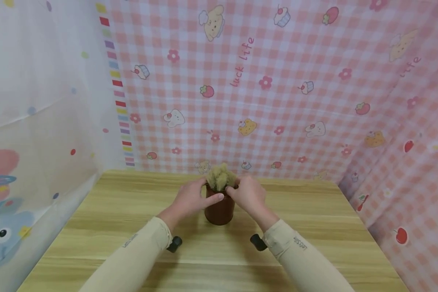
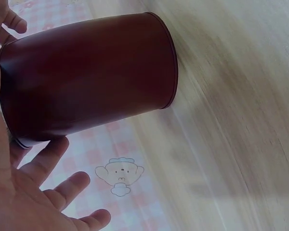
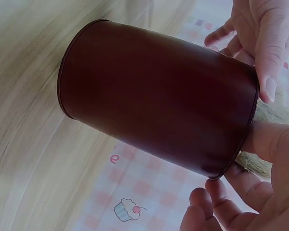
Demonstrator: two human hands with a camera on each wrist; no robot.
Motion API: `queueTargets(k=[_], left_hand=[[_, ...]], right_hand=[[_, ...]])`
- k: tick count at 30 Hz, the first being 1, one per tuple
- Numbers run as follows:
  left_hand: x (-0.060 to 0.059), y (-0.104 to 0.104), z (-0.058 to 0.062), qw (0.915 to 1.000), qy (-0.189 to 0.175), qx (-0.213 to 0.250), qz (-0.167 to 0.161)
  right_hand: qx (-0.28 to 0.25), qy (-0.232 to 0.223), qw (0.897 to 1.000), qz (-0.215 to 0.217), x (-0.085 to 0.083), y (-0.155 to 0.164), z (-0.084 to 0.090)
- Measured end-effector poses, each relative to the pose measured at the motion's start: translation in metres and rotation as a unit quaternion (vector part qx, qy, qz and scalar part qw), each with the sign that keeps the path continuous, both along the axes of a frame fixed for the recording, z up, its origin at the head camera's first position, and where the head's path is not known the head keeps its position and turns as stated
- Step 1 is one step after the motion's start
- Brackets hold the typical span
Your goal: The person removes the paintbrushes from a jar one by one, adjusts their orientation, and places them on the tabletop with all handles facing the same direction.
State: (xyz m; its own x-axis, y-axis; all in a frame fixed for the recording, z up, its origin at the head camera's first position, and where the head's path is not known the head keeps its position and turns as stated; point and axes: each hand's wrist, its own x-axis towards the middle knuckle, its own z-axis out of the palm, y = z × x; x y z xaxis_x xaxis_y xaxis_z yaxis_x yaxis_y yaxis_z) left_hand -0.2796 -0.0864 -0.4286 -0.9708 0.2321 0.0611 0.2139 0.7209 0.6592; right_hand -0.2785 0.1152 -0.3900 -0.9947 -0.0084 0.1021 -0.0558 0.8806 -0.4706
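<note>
Pot: a dark brown cylindrical pot (image 1: 219, 211) is stood upright on the table, towards the far edge and about midway between left and right.
Filling: a tuft of pale, yellow-green fibrous stuff (image 1: 221, 177) is seen rising out of the pot's mouth.
Left hand (image 1: 190, 199): laid against the pot's rim from the left, fingers fairly straight and spread, nothing clasped.
Right hand (image 1: 249, 194): set at the rim from the right, thumb on the edge; whether the fibres are pinched cannot be told.
Handling: the pot is best steadied from both sides and the tuft pressed gently and evenly, so that the pot is not tipped.
Surface: a light wood-grain table (image 1: 95, 227).
Room: a pink checked cloth (image 1: 295, 101) is hung behind and to the right; a white printed cloth (image 1: 33, 101) is hung on the left.
</note>
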Motion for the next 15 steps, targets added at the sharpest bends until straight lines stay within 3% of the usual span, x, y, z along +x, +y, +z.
queueTargets(k=[7, 15], left_hand=[[0.000, 0.000, -0.001, 1.0000, 0.001, -0.003, -0.003], [0.000, 0.000, -0.001, 1.0000, 0.003, -0.006, -0.004]], right_hand=[[-0.027, 0.005, 1.000, 0.008, 0.000, 0.004, 0.002], [-0.110, 0.066, 0.990, 0.058, 0.000, 0.011, 0.012]])
